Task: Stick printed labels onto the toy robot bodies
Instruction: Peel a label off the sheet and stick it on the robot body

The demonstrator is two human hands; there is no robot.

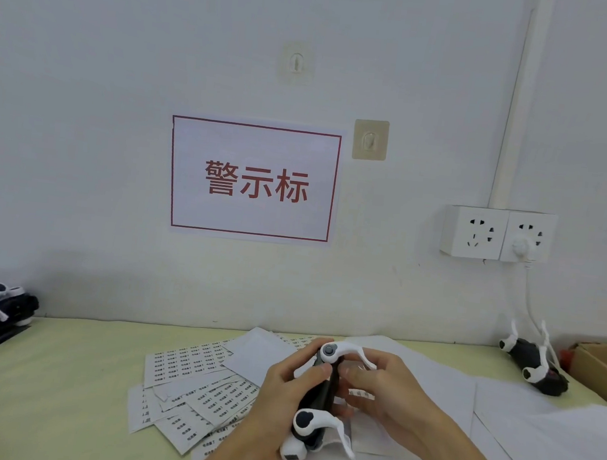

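Toy robot (pixel 316 392), two hands (pixel 281 411) (pixel 385 396) holding

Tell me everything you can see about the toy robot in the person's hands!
The toy robot has a black body, round white joints and thin curved white limbs; it looks like plastic. It is held lengthwise above the label sheets. The left hand grips its side, and the right hand touches its other side.
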